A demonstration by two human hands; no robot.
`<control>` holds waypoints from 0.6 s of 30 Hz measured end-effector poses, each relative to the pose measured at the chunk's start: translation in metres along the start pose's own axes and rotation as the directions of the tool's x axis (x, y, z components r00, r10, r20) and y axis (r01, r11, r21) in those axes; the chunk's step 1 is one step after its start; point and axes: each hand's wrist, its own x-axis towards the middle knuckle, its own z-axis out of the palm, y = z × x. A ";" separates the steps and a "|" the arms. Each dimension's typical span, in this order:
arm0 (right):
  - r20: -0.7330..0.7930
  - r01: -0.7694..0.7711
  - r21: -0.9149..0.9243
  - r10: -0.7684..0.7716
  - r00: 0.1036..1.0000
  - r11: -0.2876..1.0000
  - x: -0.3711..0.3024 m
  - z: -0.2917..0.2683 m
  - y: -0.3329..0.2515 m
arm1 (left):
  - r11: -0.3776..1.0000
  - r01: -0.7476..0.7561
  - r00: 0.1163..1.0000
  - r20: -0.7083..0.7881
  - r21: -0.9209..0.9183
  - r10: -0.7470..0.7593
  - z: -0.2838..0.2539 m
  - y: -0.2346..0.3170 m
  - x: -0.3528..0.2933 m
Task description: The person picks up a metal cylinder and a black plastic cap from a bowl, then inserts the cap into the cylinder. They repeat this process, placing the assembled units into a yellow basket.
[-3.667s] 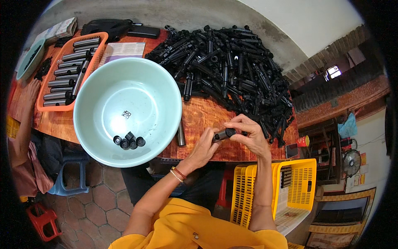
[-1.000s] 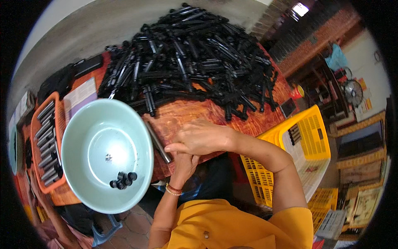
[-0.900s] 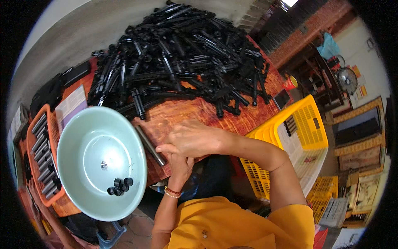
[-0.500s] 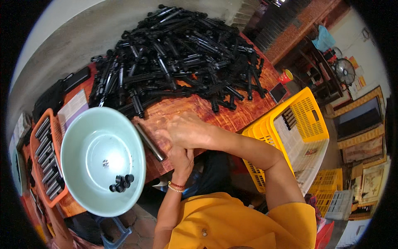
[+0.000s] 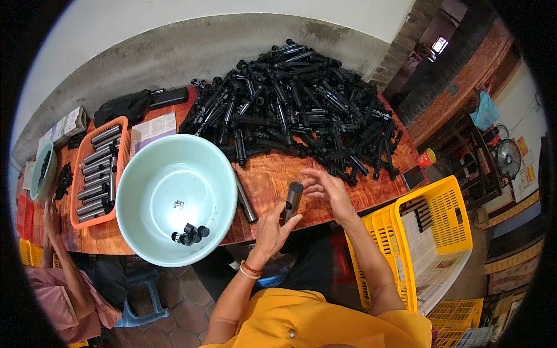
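Note:
A short dark metal tube (image 5: 293, 200) with a small hole in its side stands nearly upright in my left hand (image 5: 270, 233), which grips its lower part. Just to the right, my right hand (image 5: 329, 194) is open, its fingers apart and nothing in them. Another metal tube (image 5: 246, 200) lies on the table between my left hand and a pale blue-green basin (image 5: 130, 185). Several small black caps (image 5: 190, 235) sit in the basin. Beyond my hands rises a big heap of slim black rod-like parts (image 5: 296, 113).
An orange basket (image 5: 74, 200) of metal tubes stands left of the basin. At right is a yellow crate (image 5: 380, 243) lined with newspaper, holding several dark tubes (image 5: 419, 213). A co-worker's arm (image 5: 68, 255) reaches in at far left. A cup (image 5: 427, 158) stands near the table's right edge.
My hands, close together before, have come apart. The tube now shows upright in my left hand, and my right hand has opened beside it. The view has shifted, showing more at left.

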 end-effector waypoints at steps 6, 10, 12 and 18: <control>0.088 0.145 -0.307 -0.124 0.988 0.941 -0.026 0.009 -0.011 | 0.997 0.007 0.997 0.073 -0.075 -0.001 0.009 0.002 -0.008; 0.100 0.115 -0.335 -0.087 0.991 0.935 -0.026 0.003 -0.007 | 0.987 0.072 0.990 0.126 -0.145 -0.054 0.005 0.008 -0.014; 0.086 0.106 -0.295 -0.084 0.993 0.949 -0.024 0.007 -0.006 | 0.974 0.096 0.988 0.140 -0.207 -0.068 -0.002 0.011 -0.019; 0.018 0.152 -0.059 -0.151 0.988 0.987 -0.024 0.001 0.030 | 0.843 0.283 0.953 0.235 -0.457 -0.192 -0.066 0.052 -0.047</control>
